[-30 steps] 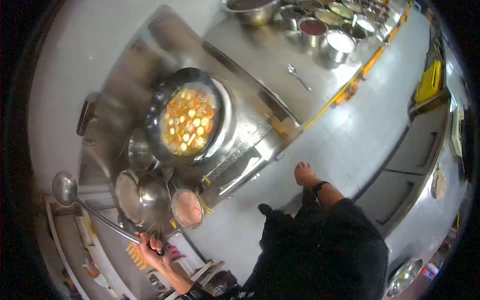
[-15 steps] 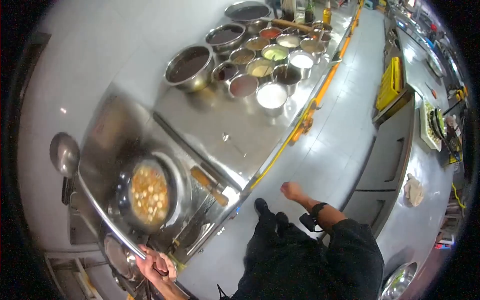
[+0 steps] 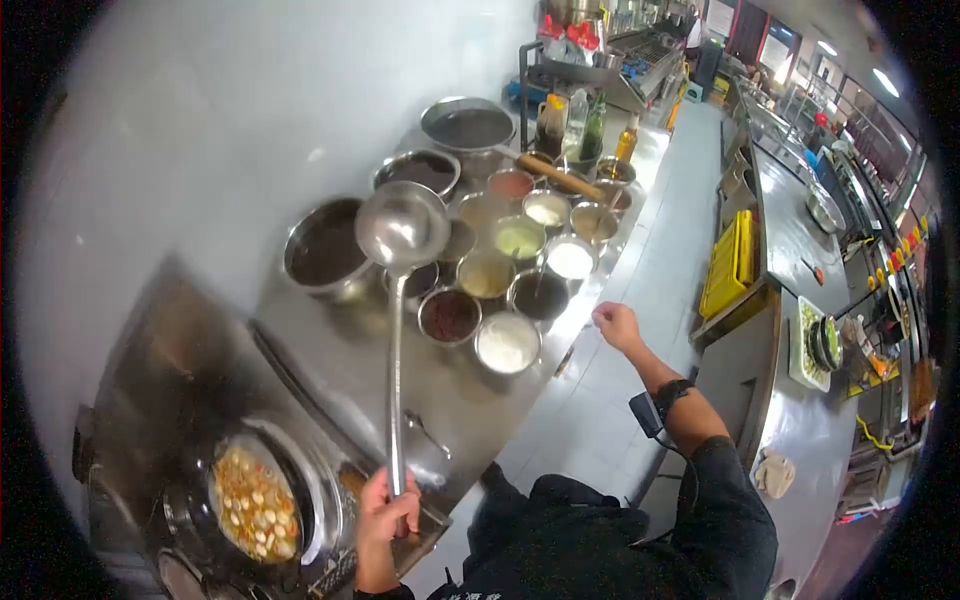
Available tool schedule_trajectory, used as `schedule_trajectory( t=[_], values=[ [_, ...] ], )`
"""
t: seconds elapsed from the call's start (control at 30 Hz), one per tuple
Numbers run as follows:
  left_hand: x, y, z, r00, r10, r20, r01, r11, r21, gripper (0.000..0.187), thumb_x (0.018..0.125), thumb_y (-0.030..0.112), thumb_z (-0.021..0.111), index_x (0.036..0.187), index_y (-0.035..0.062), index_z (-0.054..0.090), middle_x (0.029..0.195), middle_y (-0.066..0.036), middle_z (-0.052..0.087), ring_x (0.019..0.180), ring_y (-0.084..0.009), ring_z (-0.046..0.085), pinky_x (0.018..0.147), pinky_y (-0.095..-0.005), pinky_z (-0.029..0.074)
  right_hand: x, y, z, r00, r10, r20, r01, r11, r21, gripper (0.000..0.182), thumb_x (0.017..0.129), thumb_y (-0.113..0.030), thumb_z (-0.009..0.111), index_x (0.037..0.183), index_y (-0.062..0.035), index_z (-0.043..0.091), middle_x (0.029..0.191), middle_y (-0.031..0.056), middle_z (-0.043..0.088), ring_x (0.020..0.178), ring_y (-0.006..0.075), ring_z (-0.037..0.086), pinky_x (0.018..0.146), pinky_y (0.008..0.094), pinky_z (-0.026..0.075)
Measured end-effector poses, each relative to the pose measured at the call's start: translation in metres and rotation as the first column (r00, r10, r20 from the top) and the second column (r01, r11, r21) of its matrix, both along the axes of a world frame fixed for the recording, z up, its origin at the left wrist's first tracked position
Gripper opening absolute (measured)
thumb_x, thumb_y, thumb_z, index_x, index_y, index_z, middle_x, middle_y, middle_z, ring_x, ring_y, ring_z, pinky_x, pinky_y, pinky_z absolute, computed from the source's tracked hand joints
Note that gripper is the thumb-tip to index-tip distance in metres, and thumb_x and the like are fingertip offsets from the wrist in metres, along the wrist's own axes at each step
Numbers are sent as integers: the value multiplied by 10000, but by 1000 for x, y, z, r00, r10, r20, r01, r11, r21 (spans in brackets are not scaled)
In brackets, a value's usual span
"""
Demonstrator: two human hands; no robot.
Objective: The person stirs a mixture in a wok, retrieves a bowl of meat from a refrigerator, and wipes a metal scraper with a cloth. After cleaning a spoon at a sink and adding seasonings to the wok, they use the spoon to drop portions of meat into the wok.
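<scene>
A long-handled metal ladle is gripped near its handle's end by my left hand. The ladle's bowl is raised in front of the metal bowls of dark sauce. To the left of that hand, a wok holds pieces of food in liquid. My right hand has its fingers curled near the counter's edge; whether they hold anything is too small to tell. Nearest to it are a bowl of dark liquid and a bowl of white contents.
Several small seasoning bowls stand on the steel counter, with glass bottles behind. A wooden-handled strainer lies across the large back bowl. Right of the aisle are a yellow crate, a white tray and a cloth.
My left hand has moved right and swung the ladle from beside the wok to over the counter. My right hand is farther forward, nearer the bowls. The head view has shifted and tilted up.
</scene>
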State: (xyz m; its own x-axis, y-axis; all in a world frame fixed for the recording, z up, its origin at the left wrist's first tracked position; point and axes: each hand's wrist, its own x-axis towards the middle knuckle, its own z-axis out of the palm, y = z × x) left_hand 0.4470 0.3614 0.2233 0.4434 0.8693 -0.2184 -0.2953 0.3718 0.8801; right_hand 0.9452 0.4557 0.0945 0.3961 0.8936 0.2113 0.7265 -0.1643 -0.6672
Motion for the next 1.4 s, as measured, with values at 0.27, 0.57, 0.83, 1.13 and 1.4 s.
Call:
schedule_trajectory(
  t=[0.27,0.57,0.83,1.13,1.4],
  values=[
    [87,57,4,984,9,-180,-20,998,-60,276,738,-37,560,994,-20,458,667,-86,515,423,-139,496,370,-251,408,64,127,68,982,170,-79,-157,976,151,270,779,-149,620,1003,2,603,905,115,653,756,210,630,692,303,493],
    [208,60,6,922,300,-243,-338,932,-131,236,777,9,573,985,-2,461,609,-43,503,438,-113,501,380,-228,395,147,220,-22,881,147,-450,35,928,372,302,773,-107,625,1057,-14,586,896,92,642,728,153,597,684,265,470],
    [256,36,18,821,380,-426,-490,852,-185,180,794,17,559,949,-1,470,609,-26,502,446,-102,506,385,-223,403,4,266,-2,652,741,-163,-758,637,-140,328,679,-181,698,930,13,616,681,141,632,622,227,619,599,331,488],
    [257,34,25,803,371,-467,-508,836,-209,181,787,35,567,938,1,474,629,-18,502,454,-89,496,394,-236,414,-50,266,-6,588,413,-696,-659,744,-115,146,800,-86,572,844,44,621,617,83,596,450,111,524,403,245,413],
    [242,40,16,732,307,-608,-458,883,-106,135,792,70,576,880,26,485,580,-13,500,420,-99,490,382,-242,398,-28,272,5,574,392,-719,-630,773,-81,141,796,-82,544,766,34,621,558,66,562,422,106,480,370,238,356]
  ],
)
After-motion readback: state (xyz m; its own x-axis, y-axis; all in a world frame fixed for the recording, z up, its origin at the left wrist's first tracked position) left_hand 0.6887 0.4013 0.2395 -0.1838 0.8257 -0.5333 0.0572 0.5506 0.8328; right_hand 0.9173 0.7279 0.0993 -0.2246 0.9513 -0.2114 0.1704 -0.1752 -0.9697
